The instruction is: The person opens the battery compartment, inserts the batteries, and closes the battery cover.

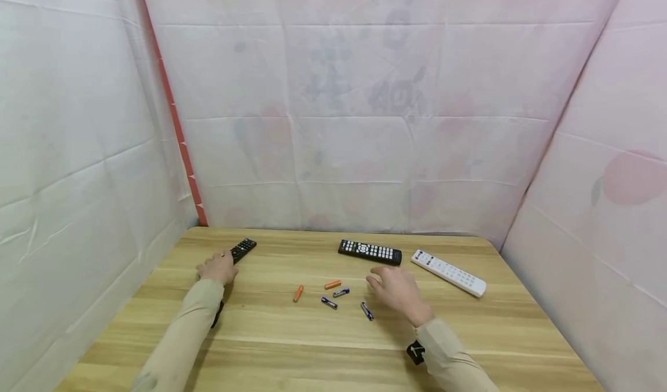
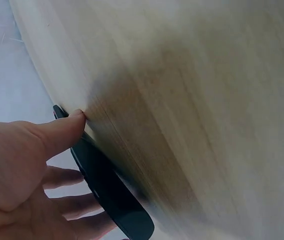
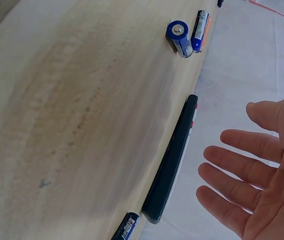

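Note:
At the table's left side my left hand point(image 1: 217, 269) grips a black remote control point(image 1: 243, 251), whose keypad end sticks out past the fingers. In the left wrist view the thumb point(image 2: 64, 131) lies on one side of this remote point(image 2: 106, 190) and the other fingers on its far side. My right hand point(image 1: 398, 290) hovers over the table with nothing in it, fingers apart and slightly bent in the right wrist view. It is nearest to a second black remote point(image 1: 370, 252) with white buttons, a white remote point(image 1: 449, 273) and a blue battery point(image 1: 367, 311).
Mid-table lie two orange batteries point(image 1: 298, 293) and two more blue batteries point(image 1: 329, 303), loosely scattered between the hands. The wooden table point(image 1: 292, 345) is enclosed by white sheeting point(image 1: 344, 149) at the back and both sides.

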Demonstrator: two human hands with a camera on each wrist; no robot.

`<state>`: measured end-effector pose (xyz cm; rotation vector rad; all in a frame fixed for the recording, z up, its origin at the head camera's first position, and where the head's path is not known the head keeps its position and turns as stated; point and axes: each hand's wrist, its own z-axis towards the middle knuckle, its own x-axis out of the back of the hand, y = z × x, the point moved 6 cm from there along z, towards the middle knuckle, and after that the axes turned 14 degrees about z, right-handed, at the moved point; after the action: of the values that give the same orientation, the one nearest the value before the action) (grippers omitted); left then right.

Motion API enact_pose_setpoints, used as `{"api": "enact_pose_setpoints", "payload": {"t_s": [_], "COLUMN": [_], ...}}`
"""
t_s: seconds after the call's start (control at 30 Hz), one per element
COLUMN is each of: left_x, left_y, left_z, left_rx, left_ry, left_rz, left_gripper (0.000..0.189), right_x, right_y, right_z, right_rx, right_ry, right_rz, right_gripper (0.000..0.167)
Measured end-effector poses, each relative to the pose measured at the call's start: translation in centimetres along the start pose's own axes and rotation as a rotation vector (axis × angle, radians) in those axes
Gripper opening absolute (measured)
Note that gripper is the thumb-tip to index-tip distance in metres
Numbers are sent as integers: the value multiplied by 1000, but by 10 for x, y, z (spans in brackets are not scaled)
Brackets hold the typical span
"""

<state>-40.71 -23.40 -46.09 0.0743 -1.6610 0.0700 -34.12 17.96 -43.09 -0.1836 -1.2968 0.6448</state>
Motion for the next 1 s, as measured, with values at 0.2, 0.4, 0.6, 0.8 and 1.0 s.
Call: {"api": "enact_pose_setpoints", "payload": {"t_s": [0.2, 0.4, 0.6, 0.8, 1.0], "left_x": [8, 7, 2, 0, 2], "left_y": [5, 6, 8, 11, 12], "left_z": [0, 2, 7, 9, 7], "left_rx": [-26, -32, -41, -56, -85], "left_ry": [51, 111, 105, 49, 67], "left_rz": [12, 33, 19, -2, 11], "left_gripper": [51, 32, 29, 30, 26], "right_x": [3, 3, 1, -1, -2], "right_y": [-1, -5, -6, -9, -13], "right_z": [2, 4, 3, 3, 2], "right_rx": [-19, 11, 15, 13, 29], "right_ry": [10, 20, 13, 3, -7], "right_rz": [37, 29, 28, 25, 17], "right_gripper": [30, 28, 26, 27, 26]}}
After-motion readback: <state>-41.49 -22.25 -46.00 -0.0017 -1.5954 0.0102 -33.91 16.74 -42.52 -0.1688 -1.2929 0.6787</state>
